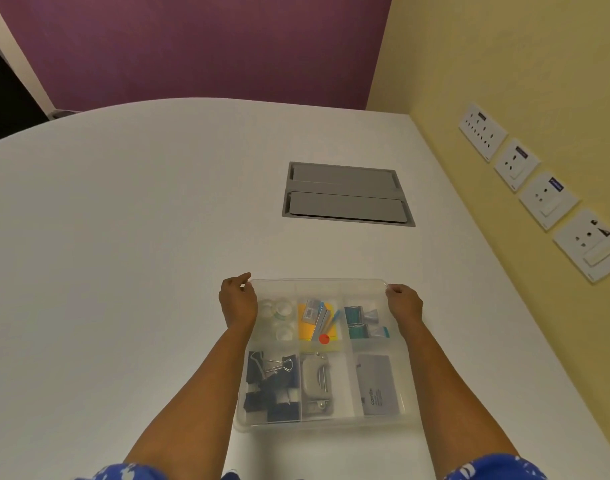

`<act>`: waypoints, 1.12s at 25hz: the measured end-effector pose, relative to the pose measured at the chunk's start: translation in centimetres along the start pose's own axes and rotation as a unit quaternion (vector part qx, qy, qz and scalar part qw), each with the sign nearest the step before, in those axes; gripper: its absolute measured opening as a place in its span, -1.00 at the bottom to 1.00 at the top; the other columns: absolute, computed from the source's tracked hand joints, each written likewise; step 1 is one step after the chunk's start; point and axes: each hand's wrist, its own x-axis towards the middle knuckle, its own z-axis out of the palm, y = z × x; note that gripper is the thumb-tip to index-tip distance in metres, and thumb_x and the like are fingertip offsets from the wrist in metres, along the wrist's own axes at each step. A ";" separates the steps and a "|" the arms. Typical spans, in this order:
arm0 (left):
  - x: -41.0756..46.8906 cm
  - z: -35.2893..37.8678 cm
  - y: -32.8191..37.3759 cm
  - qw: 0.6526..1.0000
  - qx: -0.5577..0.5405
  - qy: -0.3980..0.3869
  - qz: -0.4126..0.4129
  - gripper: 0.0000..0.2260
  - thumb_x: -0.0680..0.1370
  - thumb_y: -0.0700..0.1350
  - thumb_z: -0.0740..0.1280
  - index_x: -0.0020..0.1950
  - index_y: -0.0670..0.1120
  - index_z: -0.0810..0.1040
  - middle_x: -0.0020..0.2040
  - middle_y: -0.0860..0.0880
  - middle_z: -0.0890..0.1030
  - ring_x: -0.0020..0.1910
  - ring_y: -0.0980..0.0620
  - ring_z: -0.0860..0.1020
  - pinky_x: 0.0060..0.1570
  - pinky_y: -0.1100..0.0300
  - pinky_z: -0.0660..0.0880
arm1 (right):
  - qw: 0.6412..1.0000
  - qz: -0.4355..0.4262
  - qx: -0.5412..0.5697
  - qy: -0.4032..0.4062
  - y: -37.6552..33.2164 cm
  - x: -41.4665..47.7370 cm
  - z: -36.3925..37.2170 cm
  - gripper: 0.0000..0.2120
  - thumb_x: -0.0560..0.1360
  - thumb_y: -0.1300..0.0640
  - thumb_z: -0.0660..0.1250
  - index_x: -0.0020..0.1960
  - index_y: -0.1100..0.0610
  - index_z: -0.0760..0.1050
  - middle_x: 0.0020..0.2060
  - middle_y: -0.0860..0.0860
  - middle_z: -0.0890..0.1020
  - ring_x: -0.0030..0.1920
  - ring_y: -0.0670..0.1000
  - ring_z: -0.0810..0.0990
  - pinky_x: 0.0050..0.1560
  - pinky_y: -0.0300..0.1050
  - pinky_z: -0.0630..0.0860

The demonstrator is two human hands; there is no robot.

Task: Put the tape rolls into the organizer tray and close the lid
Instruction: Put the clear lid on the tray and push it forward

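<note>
Pretty sure this is an office, probably a meeting room. You've got a big white table [140,237] with a rounded far edge and a grey flip-lid cable hatch [346,194] built into it toward the right side. A row of four wall socket plates [539,192] runs along the yellow wall [504,64] by the table's right edge, and a purple panel [192,46] covers the far wall. The clear organizer tray [317,285] near the front edge is full of stationery: binder clips [268,386], sticky notes [308,329], a stapler [316,379].
</note>
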 end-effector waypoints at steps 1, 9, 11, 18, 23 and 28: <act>0.1 0.0 -0.1 1.000 0.001 -0.001 -0.005 -0.75 0.60 -0.26 0.18 0.23 -0.20 0.54 0.27 -0.23 0.48 0.23 -0.19 0.48 0.28 0.01 0.41 | 1.000 0.007 0.009 -0.001 0.0 0.2 0.1 -0.69 0.63 0.18 0.15 0.26 0.30 0.50 0.25 0.23 0.56 0.24 0.22 0.52 0.25 0.02 0.46; 0.7 0.0 -0.3 0.997 -0.043 -0.009 -0.063 -0.75 0.61 -0.21 0.18 0.20 -0.19 0.56 0.25 -0.20 0.55 0.24 -0.19 0.49 0.30 -0.03 0.39 | 0.995 0.090 0.044 -0.030 -0.3 2.4 0.7 -0.57 0.58 -0.04 0.24 0.19 0.33 0.51 0.18 0.24 0.59 0.00 0.17 0.52 0.23 0.00 0.48; 0.8 0.0 -0.3 0.996 -0.045 -0.018 -0.072 -0.75 0.61 -0.20 0.18 0.21 -0.20 0.56 0.24 -0.20 0.57 0.24 -0.18 0.49 0.30 -0.02 0.39 | 0.992 0.104 0.060 -0.040 -0.2 2.7 0.8 -0.54 0.56 -0.06 0.27 0.19 0.34 0.50 0.19 0.25 0.58 -0.02 0.14 0.49 0.27 0.03 0.46; 1.5 0.3 -0.7 0.988 -0.054 -0.056 -0.137 -0.70 0.60 -0.01 0.21 0.09 -0.20 0.60 0.13 -0.17 0.61 0.13 -0.16 0.51 0.15 0.07 0.39 | 0.996 0.074 0.028 -0.043 -0.1 2.1 1.6 -0.51 0.63 -0.07 0.10 0.24 0.32 0.48 0.23 0.26 0.56 0.22 0.26 0.52 0.30 0.08 0.42; 2.4 0.5 -0.9 0.979 -0.041 -0.092 -0.175 -0.67 0.59 0.10 0.19 -0.03 -0.12 0.61 -0.04 -0.06 0.50 -0.03 -0.03 0.41 0.20 0.06 0.35 | 0.997 0.062 0.039 -0.038 0.3 2.2 1.8 -0.53 0.64 -0.05 0.08 0.27 0.29 0.50 0.27 0.21 0.55 0.25 0.25 0.50 0.33 0.08 0.38; 2.3 0.9 -1.1 0.985 -0.013 -0.076 -0.153 -0.63 0.61 0.07 0.17 0.11 -0.17 0.60 0.16 -0.18 0.59 0.08 -0.12 0.47 0.21 0.03 0.37 | 0.997 0.052 0.048 -0.029 0.8 2.2 2.1 -0.54 0.64 -0.06 0.09 0.26 0.28 0.50 0.26 0.21 0.56 0.24 0.26 0.51 0.31 0.11 0.40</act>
